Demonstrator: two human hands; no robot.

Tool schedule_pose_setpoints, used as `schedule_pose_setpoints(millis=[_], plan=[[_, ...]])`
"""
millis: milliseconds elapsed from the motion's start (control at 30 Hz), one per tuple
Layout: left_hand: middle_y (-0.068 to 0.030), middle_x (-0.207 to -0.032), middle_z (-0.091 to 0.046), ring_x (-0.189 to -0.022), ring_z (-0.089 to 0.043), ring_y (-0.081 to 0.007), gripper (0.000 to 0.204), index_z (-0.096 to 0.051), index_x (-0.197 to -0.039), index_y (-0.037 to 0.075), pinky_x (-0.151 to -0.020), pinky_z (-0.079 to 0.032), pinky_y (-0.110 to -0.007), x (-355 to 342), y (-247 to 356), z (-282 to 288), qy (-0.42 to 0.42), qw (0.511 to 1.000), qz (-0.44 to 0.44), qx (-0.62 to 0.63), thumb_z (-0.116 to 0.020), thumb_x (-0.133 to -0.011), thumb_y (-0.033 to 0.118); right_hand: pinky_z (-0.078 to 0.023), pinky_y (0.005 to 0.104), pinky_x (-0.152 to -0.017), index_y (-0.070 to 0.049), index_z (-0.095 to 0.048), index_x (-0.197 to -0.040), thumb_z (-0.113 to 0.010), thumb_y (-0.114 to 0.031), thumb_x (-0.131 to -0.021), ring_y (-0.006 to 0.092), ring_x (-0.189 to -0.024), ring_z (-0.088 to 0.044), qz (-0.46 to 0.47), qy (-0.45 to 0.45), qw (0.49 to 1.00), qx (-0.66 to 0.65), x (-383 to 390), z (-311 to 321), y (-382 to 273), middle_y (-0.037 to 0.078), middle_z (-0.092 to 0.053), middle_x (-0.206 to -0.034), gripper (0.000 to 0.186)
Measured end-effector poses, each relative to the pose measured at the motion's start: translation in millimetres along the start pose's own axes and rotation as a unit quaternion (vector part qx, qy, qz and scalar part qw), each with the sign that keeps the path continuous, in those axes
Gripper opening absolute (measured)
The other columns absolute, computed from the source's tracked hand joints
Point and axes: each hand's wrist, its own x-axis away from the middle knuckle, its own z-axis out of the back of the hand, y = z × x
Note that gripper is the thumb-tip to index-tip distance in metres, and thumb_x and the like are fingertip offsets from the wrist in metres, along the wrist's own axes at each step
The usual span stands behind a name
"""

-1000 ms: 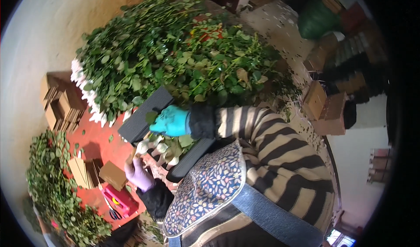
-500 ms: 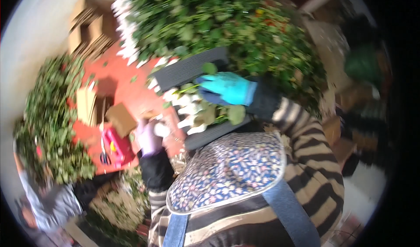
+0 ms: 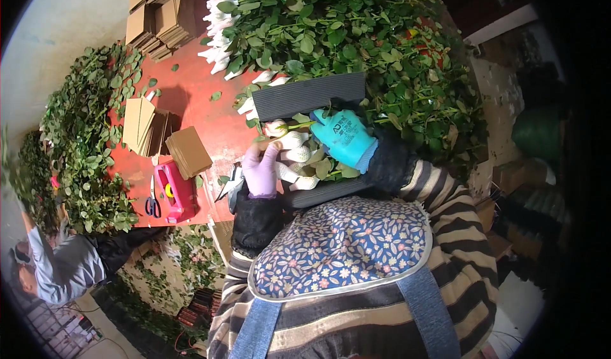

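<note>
My right hand (image 3: 344,139), in a turquoise glove, is closed around the stem of a pale rose (image 3: 275,128), its head pointing left. My left hand (image 3: 259,170), in a light purple glove with bare fingertips, has its fingers curled by the rose head. Whether they grip the bloom or something small beside it is hidden. Under both hands, several roses in white net sleeves (image 3: 294,155) lie with their leaves between a far black ribbed panel (image 3: 309,97) and a near black ribbed panel (image 3: 326,193).
On the red table (image 3: 203,107) lie a pink tape dispenser (image 3: 175,193), scissors (image 3: 152,201), a cardboard piece (image 3: 189,153), and cardboard stacks (image 3: 145,126). A large heap of leafy rose stems (image 3: 331,34) covers the far side; more foliage (image 3: 89,142) lies left. Another person (image 3: 67,267) is at lower left.
My left hand has moved right, from beside the cardboard to the rose head. The white thing at its fingers earlier no longer shows there. My right hand keeps the stem; the whole view has shifted.
</note>
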Motion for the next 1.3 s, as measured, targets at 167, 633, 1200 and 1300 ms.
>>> schedule_pose_setpoints(millis=[167, 633, 1200, 1300], plan=[[0.0001, -0.083, -0.059, -0.077, -0.053, -0.0091, 0.009, -0.064, -0.088, 0.008, -0.069, -0.047, -0.027, 2.2, 19.8, 33.0, 0.156, 0.983, 0.02, 0.09, -0.064, -0.096, 0.012, -0.05, 0.0439, -0.06, -0.006, -0.058, -0.088, -0.066, -0.009, -0.074, 0.0298, -0.072, -0.064, -0.024, 0.015, 0.999, -0.023, 2.8, -4.9, 4.6, 0.013, -0.059, -0.1, 0.016], [-0.0036, -0.068, -0.06, -0.067, -0.055, -0.0069, 0.023, -0.067, -0.087, -0.002, -0.058, -0.046, -0.025, 0.5, 0.9, 22.4, -0.195, 0.929, -0.092, -0.301, -0.068, -0.096, 0.019, -0.044, 0.0444, -0.074, -0.014, -0.066, -0.084, -0.07, -0.02, -0.071, 0.0276, -0.094, -0.059, 0.066, 0.065, 0.995, -0.041, 21.3, 1.7, -5.2, 0.008, -0.057, -0.106, 0.015], [-0.0128, -0.084, -0.072, -0.08, -0.07, -0.0278, 0.034, -0.077, -0.09, 0.011, -0.078, -0.054, -0.041, 85.3, 18.6, 232.8, -0.269, 0.725, 0.264, -0.577, -0.068, -0.081, 0.042, -0.046, 0.0518, -0.077, 0.001, -0.061, -0.088, -0.063, -0.007, -0.082, 0.0431, -0.094, -0.057, 0.051, 0.063, 0.988, -0.135, 13.4, 5.6, -10.6, 0.024, -0.06, -0.122, 0.01], [-0.0125, -0.094, -0.073, -0.092, -0.07, -0.0311, 0.034, -0.076, -0.104, 0.013, -0.084, -0.054, -0.04, 154.3, -53.9, 263.8, -0.258, 0.618, 0.368, -0.645, -0.063, -0.086, 0.039, -0.046, 0.0507, -0.084, 0.001, -0.06, -0.087, -0.062, -0.01, -0.085, 0.0419, -0.1, -0.056, 0.079, 0.065, 0.982, -0.157, 12.7, -1.5, -12.8, 0.022, -0.058, -0.127, 0.011]])
